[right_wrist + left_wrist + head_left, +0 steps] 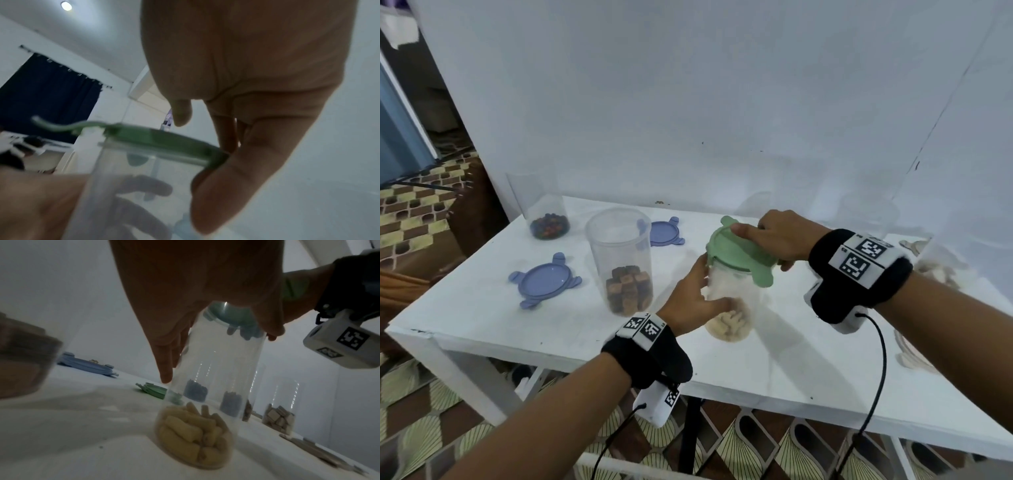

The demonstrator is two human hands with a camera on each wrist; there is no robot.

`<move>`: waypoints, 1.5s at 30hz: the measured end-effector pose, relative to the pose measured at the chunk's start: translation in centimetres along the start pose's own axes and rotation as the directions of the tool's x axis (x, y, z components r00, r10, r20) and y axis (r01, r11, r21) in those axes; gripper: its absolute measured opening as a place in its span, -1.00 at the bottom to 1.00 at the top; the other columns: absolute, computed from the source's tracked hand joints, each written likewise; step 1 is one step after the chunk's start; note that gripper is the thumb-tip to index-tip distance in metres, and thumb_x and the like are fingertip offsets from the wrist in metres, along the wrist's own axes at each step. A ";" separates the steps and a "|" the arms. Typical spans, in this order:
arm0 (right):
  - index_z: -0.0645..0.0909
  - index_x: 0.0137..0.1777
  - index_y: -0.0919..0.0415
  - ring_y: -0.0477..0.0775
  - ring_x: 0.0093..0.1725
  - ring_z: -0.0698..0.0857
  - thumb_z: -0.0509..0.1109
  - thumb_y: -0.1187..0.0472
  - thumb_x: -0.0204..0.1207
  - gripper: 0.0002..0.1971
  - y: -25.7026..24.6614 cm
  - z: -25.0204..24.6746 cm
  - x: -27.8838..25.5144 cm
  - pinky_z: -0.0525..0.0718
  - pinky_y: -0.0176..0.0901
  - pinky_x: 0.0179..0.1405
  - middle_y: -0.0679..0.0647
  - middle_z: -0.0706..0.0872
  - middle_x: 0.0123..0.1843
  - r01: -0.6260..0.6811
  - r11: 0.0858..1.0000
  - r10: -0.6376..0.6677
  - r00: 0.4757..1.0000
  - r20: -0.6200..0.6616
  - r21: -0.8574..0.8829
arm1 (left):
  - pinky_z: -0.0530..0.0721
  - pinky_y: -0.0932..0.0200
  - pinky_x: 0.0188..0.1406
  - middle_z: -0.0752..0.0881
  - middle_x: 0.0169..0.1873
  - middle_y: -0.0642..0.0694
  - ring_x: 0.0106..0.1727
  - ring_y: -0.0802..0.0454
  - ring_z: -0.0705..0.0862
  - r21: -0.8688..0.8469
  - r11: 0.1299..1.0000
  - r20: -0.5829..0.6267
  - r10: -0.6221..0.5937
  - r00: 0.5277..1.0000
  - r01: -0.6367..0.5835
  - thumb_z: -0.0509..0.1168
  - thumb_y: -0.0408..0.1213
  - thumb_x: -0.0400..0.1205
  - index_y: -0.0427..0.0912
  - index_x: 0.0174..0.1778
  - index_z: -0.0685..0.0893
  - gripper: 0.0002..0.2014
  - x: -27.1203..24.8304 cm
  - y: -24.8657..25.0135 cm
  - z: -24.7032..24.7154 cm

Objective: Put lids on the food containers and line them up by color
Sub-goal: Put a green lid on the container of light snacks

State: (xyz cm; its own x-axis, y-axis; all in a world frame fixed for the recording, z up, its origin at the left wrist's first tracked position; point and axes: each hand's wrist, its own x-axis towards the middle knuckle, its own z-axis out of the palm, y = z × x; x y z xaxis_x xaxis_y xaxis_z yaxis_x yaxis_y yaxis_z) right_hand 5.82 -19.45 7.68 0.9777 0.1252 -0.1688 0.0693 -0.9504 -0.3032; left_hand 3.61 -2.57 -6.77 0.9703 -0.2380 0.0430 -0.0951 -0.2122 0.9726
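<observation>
A tall clear container (729,308) with pale beige sticks in its bottom stands on the white table (482,308). My left hand (709,291) grips its side, fingers wrapped round the wall (205,369). A green lid (736,253) with side tabs sits tilted on its mouth. My right hand (756,246) holds this lid, fingers on top and the thumb (226,186) against the rim (164,138). Whether the lid is fully seated cannot be told.
Left of it stand an open container of brown cubes (625,267) and one of dark beads (548,212). Two blue lids (544,281) (664,233) lie flat nearby. A second green lid (156,390) and more containers (279,420) stand behind. Beige lids (914,353) lie at the right.
</observation>
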 end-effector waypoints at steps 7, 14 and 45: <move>0.62 0.00 0.28 0.22 -0.30 0.74 0.22 -0.17 0.59 -0.54 3.2 -1.6 -1.6 0.72 -0.07 -0.32 0.30 0.75 -0.15 -0.013 0.945 -0.018 0.996 0.091 0.328 | 0.57 -0.16 0.43 0.53 0.44 0.17 0.47 0.10 0.52 0.080 0.997 0.101 -0.013 0.995 0.005 0.67 0.18 0.08 0.16 0.55 0.25 0.13 0.9 0.0 0.1; 0.12 0.64 0.05 0.02 0.58 0.29 0.55 -0.29 0.18 0.08 1.9 -1.6 -2.1 0.30 -0.05 0.55 -0.03 0.23 0.63 0.271 0.962 -0.273 0.959 0.079 0.039 | 0.59 -0.16 0.41 0.53 0.43 0.17 0.45 0.07 0.53 0.086 0.996 0.110 0.002 0.994 -0.012 0.67 0.20 0.08 0.18 0.53 0.26 0.11 0.6 0.2 -0.2; 0.04 0.65 0.02 0.14 0.53 0.33 0.55 -0.25 0.03 0.19 0.8 2.9 -1.4 0.46 0.18 0.43 0.00 0.26 0.62 0.268 0.962 -0.268 0.963 -0.002 -0.045 | 0.62 0.03 0.32 0.60 0.30 0.32 0.38 0.18 0.56 0.105 0.994 0.063 0.024 0.998 -0.030 0.57 0.24 0.18 0.17 0.50 0.34 -0.04 -0.3 -0.5 0.5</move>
State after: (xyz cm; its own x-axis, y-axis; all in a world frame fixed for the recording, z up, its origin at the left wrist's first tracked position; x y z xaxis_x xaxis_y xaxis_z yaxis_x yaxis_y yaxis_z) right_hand 3.97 -19.57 4.96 0.9235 0.3752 -0.0795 0.3377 -0.8938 -0.2952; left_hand 3.30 -2.85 -7.41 0.9519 -0.3020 0.0517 -0.1475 -0.3036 0.9413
